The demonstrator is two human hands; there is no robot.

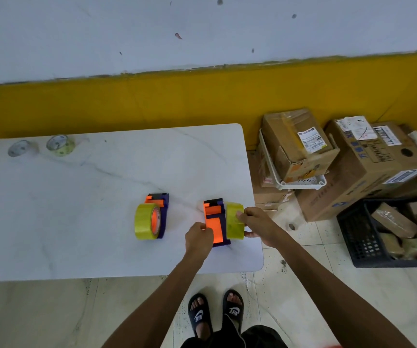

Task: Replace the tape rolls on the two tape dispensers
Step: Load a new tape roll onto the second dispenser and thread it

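Hands on the right dispenser
Left hand (pixel 198 238) grips the right dispenser (pixel 215 223); right hand (pixel 256 223) grasps its yellow roll (pixel 233 219) on the table (pixel 77 209).

A white marble-look table (pixel 77 197) lies mostly bare across its left and middle. Two nearly empty tape rolls (pixel 23 148) (pixel 60 145) stand at the far left corner, well apart from everything else. Near the front right, two purple-and-orange tape dispensers (pixel 161 212) (pixel 216 223) stand side by side with an open gap between them. The left hand (pixel 198 238) and right hand (pixel 257 223) close in on the right dispenser from both sides. Beyond the table's right edge, cardboard boxes (pixel 353 167) and a black crate (pixel 363 237) crowd the floor.
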